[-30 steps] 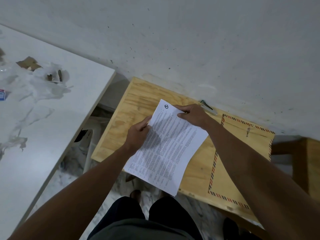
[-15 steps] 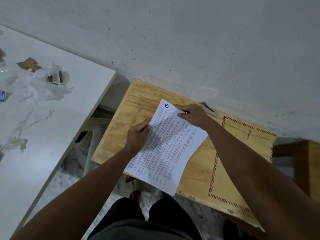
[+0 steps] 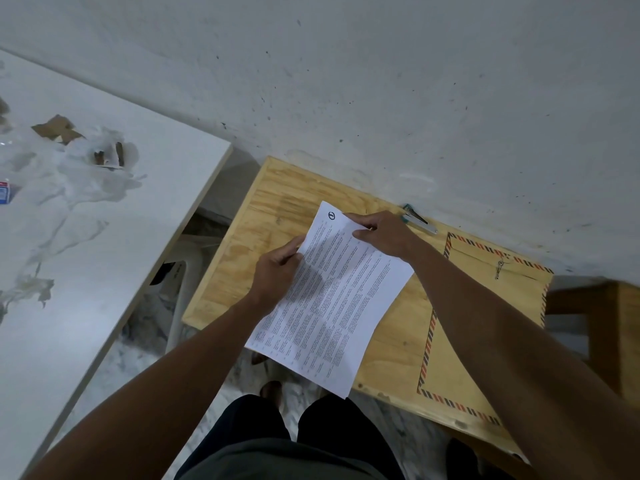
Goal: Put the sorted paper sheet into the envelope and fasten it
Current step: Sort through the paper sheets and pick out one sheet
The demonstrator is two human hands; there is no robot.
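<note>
While the printed paper sheet (image 3: 332,299) is held above the wooden table (image 3: 277,216), its left edge is pinched by the left hand (image 3: 277,271) and its top edge is gripped by the right hand (image 3: 384,233). Both hands are closed on the sheet, one at each side. To the right of the sheet, a brown envelope (image 3: 460,348) with a striped border is laid flat on the table, partly hidden by the right forearm. Just beyond the right hand, a stapler (image 3: 420,223) is seen against the wall (image 3: 381,81). Left of the table, a white marble-patterned surface (image 3: 86,237) is strewn with scraps.
</note>
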